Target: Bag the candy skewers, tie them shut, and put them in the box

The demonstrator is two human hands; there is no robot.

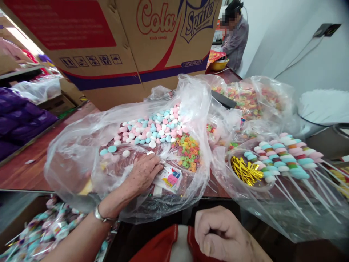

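Observation:
My left hand point(143, 174) reaches inside a big clear plastic bag point(81, 153) on the wooden table, fingers resting on a small printed wrapper point(170, 178). Beyond the fingers lie pastel pink, white and blue round candies point(152, 129) and a heap of small coloured ring candies point(189, 153). My right hand point(220, 233) is a loose fist low at the front, holding nothing I can see. To the right, finished candy skewers on white sticks point(286, 160) lie in another clear bag, next to a small bowl of gold twist ties point(245, 171).
A large Cola/Sprite cardboard box point(114, 47) stands behind the bag. More bagged ring candy point(251, 98) sits at the back right. Wrapped skewers point(46, 225) fill a box at lower left. Another person point(234, 36) works at the far end.

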